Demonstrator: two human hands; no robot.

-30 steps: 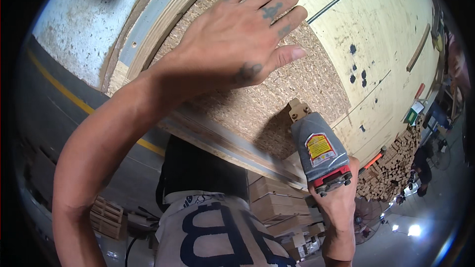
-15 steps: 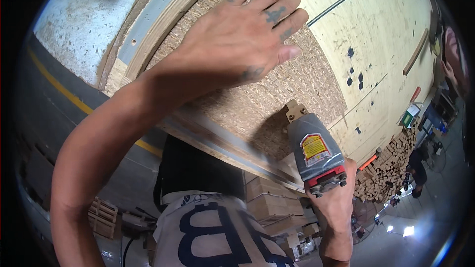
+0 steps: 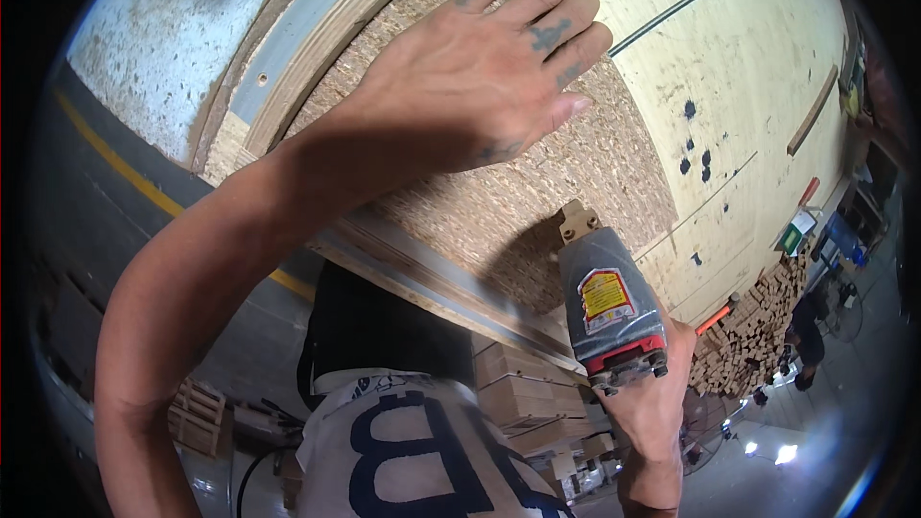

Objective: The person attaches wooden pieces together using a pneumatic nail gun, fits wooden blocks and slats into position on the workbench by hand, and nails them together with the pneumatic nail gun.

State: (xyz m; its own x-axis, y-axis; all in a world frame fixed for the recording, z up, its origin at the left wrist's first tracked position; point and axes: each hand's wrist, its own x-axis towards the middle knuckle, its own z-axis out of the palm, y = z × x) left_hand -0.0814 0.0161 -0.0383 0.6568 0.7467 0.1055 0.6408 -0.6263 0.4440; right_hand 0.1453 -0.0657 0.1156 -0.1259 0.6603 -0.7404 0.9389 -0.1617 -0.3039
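Observation:
My left hand (image 3: 480, 77) lies flat, fingers spread, on a piece of speckled particle board (image 3: 604, 153). Nothing is held in it. Closer to me on the right, my right hand (image 3: 652, 388) is wrapped round the handle of a grey and red nail gun (image 3: 604, 293); its fingers are mostly hidden beneath the tool. The gun's metal nose points away from me, over the near right part of the particle board. Whether the nose touches the board cannot be made out. Wooden strips with a grey face (image 3: 422, 264) border the board on its near and left sides.
A pale, black-stained plywood surface (image 3: 729, 67) extends to the right, with a loose wood strip (image 3: 814, 110) on it. An orange-handled hammer (image 3: 715, 315) lies near a heap of small wood blocks (image 3: 753, 341). Stacked boxes (image 3: 523, 384) stand below the edge. Another person (image 3: 809, 336) is far right.
The view has shifted slightly, and the nail gun is turned a little in my right hand. My left hand stays flat on the particle board.

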